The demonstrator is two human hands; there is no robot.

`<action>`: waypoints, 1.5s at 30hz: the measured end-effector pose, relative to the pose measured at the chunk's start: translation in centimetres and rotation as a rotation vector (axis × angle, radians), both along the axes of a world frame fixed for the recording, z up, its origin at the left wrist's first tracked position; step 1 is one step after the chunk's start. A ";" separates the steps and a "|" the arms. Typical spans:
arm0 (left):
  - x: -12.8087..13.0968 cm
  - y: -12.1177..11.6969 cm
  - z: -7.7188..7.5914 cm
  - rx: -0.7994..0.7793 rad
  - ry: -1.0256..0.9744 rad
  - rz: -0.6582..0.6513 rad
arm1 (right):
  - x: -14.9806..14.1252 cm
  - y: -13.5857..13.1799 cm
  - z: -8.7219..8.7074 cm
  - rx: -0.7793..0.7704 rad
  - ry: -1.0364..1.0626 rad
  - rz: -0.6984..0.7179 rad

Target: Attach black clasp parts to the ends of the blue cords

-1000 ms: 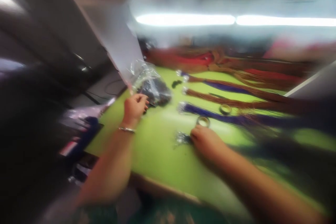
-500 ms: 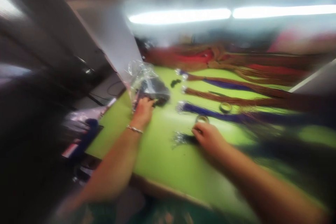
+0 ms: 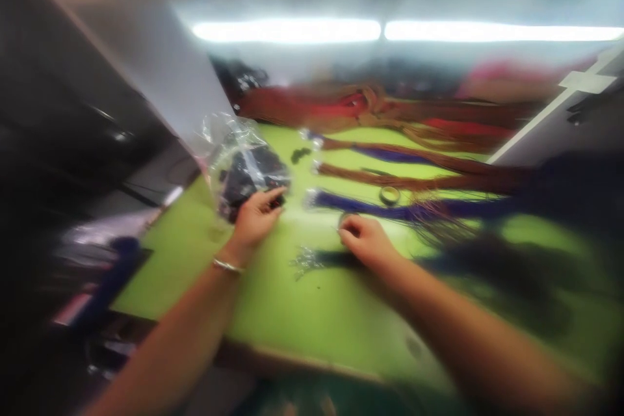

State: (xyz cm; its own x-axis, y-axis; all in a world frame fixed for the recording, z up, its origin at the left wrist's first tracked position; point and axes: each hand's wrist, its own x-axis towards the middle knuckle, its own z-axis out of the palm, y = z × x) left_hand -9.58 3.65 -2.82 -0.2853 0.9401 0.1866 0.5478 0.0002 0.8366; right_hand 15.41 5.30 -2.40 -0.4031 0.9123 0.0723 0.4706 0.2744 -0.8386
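A clear plastic bag (image 3: 251, 159) full of small black pieces lies on the green tabletop (image 3: 273, 312). My left hand (image 3: 256, 221) is at its near side, thumb and forefinger closed about a small black piece (image 3: 273, 201); blur hides its shape. My right hand (image 3: 365, 237) is closed in a pinch, with the thin end of a wire showing at the fingertips. Under that hand runs a bundle of dark wires (image 3: 336, 259) with shiny terminal ends (image 3: 307, 261) fanned out to the left. A tape roll (image 3: 348, 216) is partly hidden behind my right fingers.
Beyond lie a purple wire bundle (image 3: 351, 203), brown wire bundles (image 3: 380, 177) and red and brown wires (image 3: 312, 107). Another tape roll (image 3: 390, 195) rests by the purple wires. Several black pieces (image 3: 299, 155) sit right of the bag. A panel (image 3: 180, 58) rises at left.
The view has swung to the right, so everything sits further left. My left hand has drawn back slightly from the bag, a black piece in its fingers. My right hand stays pinched above the dark wires.
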 end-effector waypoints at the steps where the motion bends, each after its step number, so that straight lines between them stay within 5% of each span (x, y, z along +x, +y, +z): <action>1: 0.8 -0.1 0.4 -0.035 -0.131 -0.056 | 0.0 0.0 0.0 0.004 0.005 -0.003; 7: 5.3 -0.4 3.1 -0.253 -0.806 -0.301 | 0.1 0.0 0.5 0.052 0.069 -0.052; 11: 7.0 0.1 2.5 -0.360 -0.987 -0.356 | 0.4 0.1 1.5 0.047 0.132 -0.137; 18: 7.5 -0.2 0.4 -0.401 -1.119 -0.364 | 0.7 0.6 1.7 0.028 0.121 -0.151; 28: 7.5 -0.5 0.3 -0.430 -1.113 -0.377 | 0.5 0.3 0.8 0.055 0.065 -0.052; 45: 7.7 -0.7 0.4 -0.455 -1.048 -0.409 | 0.6 -0.5 0.8 0.334 -0.166 0.037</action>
